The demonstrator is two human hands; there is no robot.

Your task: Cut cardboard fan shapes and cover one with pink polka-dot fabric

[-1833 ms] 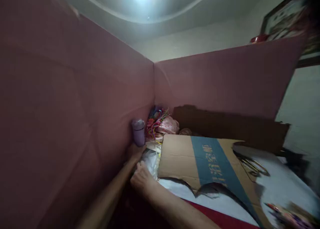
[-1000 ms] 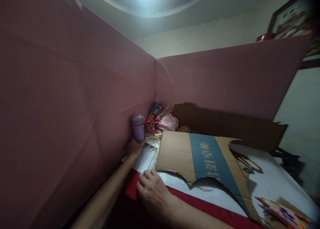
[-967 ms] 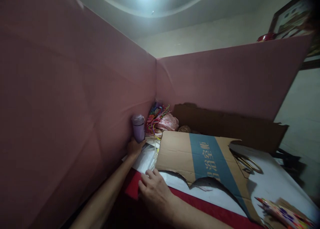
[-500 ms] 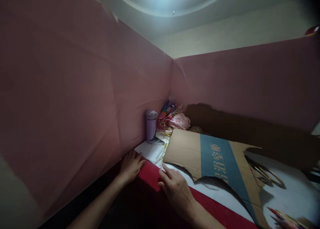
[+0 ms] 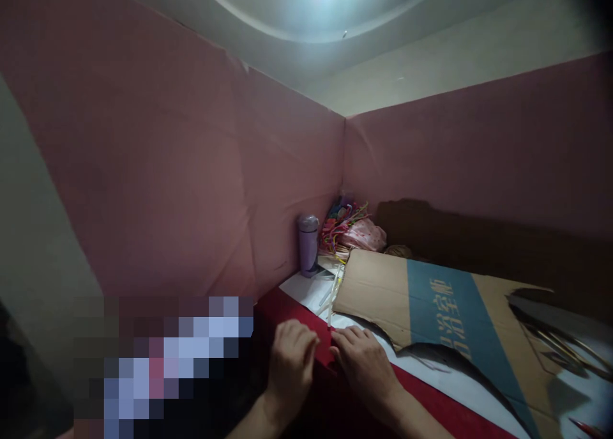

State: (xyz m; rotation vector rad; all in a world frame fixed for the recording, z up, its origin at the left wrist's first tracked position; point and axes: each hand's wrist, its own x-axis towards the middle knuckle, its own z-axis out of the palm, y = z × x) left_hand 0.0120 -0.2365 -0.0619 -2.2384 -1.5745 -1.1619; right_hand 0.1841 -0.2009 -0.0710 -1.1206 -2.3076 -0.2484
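Note:
My left hand [image 5: 288,354] and my right hand [image 5: 363,360] rest side by side on the near edge of a table, on its red cloth [image 5: 306,321]. The fingers of both lie flat and slightly apart, holding nothing. Just beyond my right fingertips lies a torn cardboard sheet [image 5: 378,287] with a blue printed band. White paper [image 5: 311,290] sits under it, with thin sticks [image 5: 334,287] along its left edge. A purple lidded cup [image 5: 308,245] stands further back by the pink screen.
A pink folded screen [image 5: 191,190] walls the table at left and back. In the corner sits a heap of coloured strands and a pink bag [image 5: 352,228]. Brown cardboard [image 5: 479,244] leans against the back. Metal rings [image 5: 565,349] lie at right. A blurred patch covers the lower left.
My left hand has drawn back from the purple cup to the table's near edge beside my right hand. The view has swung left.

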